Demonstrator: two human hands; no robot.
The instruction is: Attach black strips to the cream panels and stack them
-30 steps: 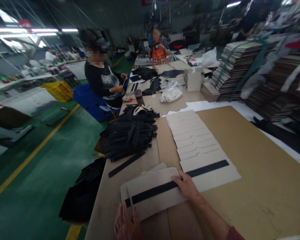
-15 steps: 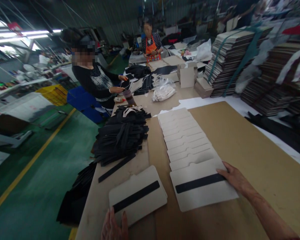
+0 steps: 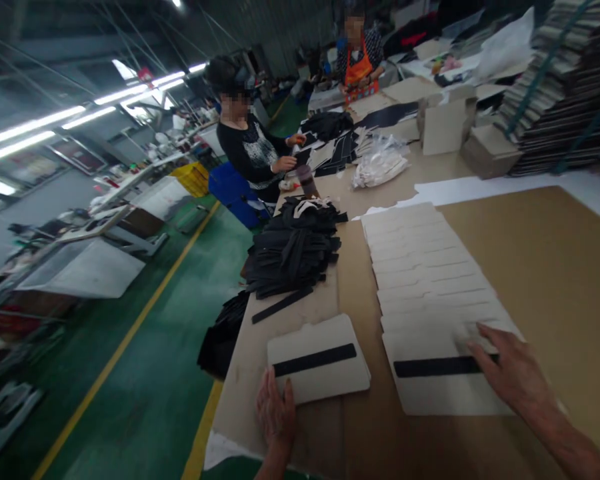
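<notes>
Since a moment ago my right hand (image 3: 510,373) has slid flat along the strip (image 3: 437,366) on the top card (image 3: 445,393), fingers released, while my left hand (image 3: 276,412) presses open against the other card (image 3: 317,360).

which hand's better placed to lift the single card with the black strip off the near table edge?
Left, likely. The left hand already rests on the near edge of that card. The right hand lies flat on the nearest card of the overlapping row, with bare table between.
</notes>
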